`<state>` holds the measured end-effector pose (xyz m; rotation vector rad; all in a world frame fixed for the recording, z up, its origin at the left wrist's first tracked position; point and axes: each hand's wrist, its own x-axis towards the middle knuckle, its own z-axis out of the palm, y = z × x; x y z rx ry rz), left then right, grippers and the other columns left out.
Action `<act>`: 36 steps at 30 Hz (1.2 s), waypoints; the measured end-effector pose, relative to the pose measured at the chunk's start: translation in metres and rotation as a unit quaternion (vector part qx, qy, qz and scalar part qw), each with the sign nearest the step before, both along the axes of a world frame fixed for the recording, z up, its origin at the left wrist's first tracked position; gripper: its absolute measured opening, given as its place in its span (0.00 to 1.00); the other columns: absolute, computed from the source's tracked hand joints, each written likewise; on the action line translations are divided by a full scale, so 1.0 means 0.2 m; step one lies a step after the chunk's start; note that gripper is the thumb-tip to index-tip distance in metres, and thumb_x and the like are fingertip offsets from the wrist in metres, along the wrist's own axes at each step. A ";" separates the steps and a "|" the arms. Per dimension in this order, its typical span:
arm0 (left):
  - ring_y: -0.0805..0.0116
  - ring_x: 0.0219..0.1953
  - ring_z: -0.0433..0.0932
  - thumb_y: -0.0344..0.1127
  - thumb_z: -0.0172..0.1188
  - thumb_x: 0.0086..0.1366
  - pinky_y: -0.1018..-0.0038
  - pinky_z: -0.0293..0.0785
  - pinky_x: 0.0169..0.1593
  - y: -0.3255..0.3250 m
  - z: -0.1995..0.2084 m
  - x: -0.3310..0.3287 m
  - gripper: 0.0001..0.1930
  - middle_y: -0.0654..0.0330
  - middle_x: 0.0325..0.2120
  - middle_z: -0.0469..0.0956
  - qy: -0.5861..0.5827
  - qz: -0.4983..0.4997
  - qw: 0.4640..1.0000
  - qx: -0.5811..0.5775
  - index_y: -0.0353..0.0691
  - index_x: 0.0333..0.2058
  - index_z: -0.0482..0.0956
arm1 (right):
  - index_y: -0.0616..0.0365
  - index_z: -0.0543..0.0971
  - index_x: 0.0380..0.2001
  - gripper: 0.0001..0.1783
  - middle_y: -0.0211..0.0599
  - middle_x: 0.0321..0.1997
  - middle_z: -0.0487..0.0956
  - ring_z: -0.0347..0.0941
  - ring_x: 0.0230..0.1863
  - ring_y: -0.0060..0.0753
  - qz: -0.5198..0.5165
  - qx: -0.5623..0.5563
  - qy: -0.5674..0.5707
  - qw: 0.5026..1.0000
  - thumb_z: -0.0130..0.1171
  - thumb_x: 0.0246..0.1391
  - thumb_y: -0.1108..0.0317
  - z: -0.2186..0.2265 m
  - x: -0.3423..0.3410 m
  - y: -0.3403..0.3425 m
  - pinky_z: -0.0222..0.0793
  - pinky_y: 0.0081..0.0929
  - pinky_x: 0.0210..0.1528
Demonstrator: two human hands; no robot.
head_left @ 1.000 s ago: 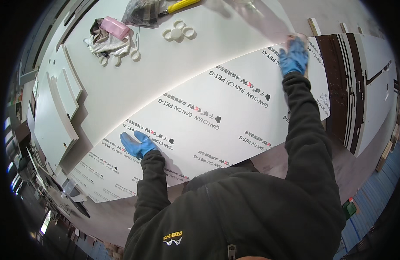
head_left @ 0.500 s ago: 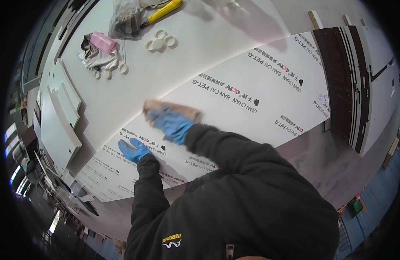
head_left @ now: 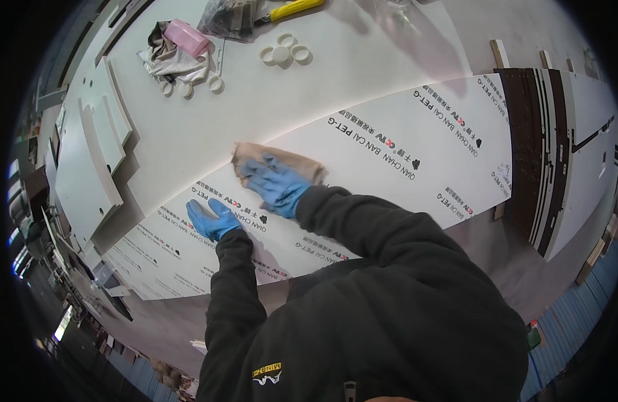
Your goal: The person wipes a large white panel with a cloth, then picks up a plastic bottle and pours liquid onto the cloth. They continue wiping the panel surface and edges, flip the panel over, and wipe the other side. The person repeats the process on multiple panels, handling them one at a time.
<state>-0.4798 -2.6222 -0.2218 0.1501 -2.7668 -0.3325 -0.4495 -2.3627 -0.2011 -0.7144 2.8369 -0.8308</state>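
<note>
A long white panel (head_left: 389, 127) covered with printed film lies in front of me on a larger white surface. My right hand (head_left: 275, 184), in a blue glove, presses a beige cloth (head_left: 307, 165) to the panel near its far edge, the fingers laid over the cloth. To the left and nearer, my left hand (head_left: 212, 219), also gloved in blue, rests flat on the panel. Its thumb is apart from the fingers, and it holds nothing.
Beyond the panel lie white round caps (head_left: 280, 55), a pink block-like thing (head_left: 187, 37) on a crumpled cloth (head_left: 178, 62), a clear bag (head_left: 228, 19) and a yellow-handled tool (head_left: 297, 8). White boards (head_left: 88, 181) lie at left; dark and white panels (head_left: 533, 154) are stacked at right.
My view has shifted, so most things appear farther right. Relative to the panel, my right hand and the cloth are slightly farther left. My left hand stays nearly in place.
</note>
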 end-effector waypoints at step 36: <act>0.45 0.55 0.73 0.43 0.54 0.73 0.60 0.68 0.64 -0.10 -0.04 -0.05 0.26 0.37 0.54 0.73 -0.108 0.001 0.990 0.095 0.20 0.55 0.69 | 0.51 0.67 0.71 0.41 0.45 0.80 0.61 0.53 0.80 0.48 -0.516 0.319 0.141 0.782 0.56 0.64 0.37 -0.13 0.42 2.51 0.49 0.46 0.78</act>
